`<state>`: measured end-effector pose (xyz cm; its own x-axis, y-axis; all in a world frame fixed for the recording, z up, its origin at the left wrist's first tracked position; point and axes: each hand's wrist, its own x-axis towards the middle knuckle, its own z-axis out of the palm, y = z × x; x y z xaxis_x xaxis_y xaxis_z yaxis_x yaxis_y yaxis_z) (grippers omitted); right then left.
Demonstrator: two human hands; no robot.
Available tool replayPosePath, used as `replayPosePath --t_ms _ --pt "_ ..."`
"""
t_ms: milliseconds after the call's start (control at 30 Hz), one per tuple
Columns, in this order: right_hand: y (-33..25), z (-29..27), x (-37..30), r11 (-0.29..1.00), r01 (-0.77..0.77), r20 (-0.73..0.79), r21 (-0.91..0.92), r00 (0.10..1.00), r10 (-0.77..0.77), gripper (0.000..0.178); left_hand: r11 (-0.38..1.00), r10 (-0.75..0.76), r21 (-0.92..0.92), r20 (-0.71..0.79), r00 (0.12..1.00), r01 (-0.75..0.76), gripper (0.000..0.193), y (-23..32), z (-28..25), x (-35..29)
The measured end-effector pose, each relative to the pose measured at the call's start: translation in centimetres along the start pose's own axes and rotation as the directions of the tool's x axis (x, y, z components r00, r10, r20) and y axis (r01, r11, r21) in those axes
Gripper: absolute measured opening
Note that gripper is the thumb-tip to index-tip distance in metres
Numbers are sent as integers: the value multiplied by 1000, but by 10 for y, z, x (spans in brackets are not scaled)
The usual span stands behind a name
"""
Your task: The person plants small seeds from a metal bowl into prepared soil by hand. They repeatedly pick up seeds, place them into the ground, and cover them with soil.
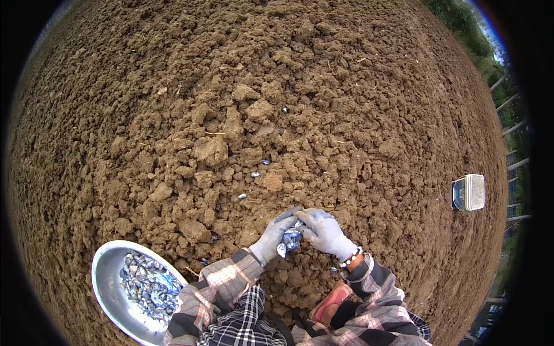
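Observation:
In front of my body, both gloved hands meet over the soil. My left hand (276, 235), in a pale grey glove, is curled around a small handful of blue-and-white pieces that look like coated garlic cloves (292, 239). My right hand (325, 232), gloved too, has its fingers bent together against the upper part of that handful. Which pieces its fingertips pinch is hidden. A few similar cloves lie apart on the soil ahead, among them a pale clove (242, 196) and a bluish clove (265, 162).
At the lower left stands an oval metal basin (104, 271) with a heap of the cloves (150, 285) inside. A lidded white-and-blue bucket (474, 192) stands far right. Rough brown clods (211, 151) cover the field. My foot in a pink shoe (332, 301) is below my right hand.

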<state>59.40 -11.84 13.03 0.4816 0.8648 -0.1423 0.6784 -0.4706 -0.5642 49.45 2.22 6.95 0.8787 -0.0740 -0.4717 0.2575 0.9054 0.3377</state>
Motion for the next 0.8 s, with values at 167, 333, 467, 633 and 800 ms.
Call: replayPosePath --t_ms 167,333,467,633,800 --pt "-34 6 -42 989 -42 -224 139 972 73 29 928 -120 -329 178 977 174 23 -26 13 -40" --pt "-54 21 -71 768 71 -375 636 899 227 23 926 -179 -311 137 974 214 22 -24 43 -77" --pt "-87 6 -118 108 234 -253 966 777 576 20 980 -151 -114 118 982 164 25 -30 54 -106" --pt "-54 -20 -179 -10 588 -364 809 514 776 16 821 -232 519 -77 970 238 33 -52 64 -143" --pt "-30 -44 -201 303 516 -504 801 307 808 19 856 -112 493 -116 987 155 31 -41 82 -161"
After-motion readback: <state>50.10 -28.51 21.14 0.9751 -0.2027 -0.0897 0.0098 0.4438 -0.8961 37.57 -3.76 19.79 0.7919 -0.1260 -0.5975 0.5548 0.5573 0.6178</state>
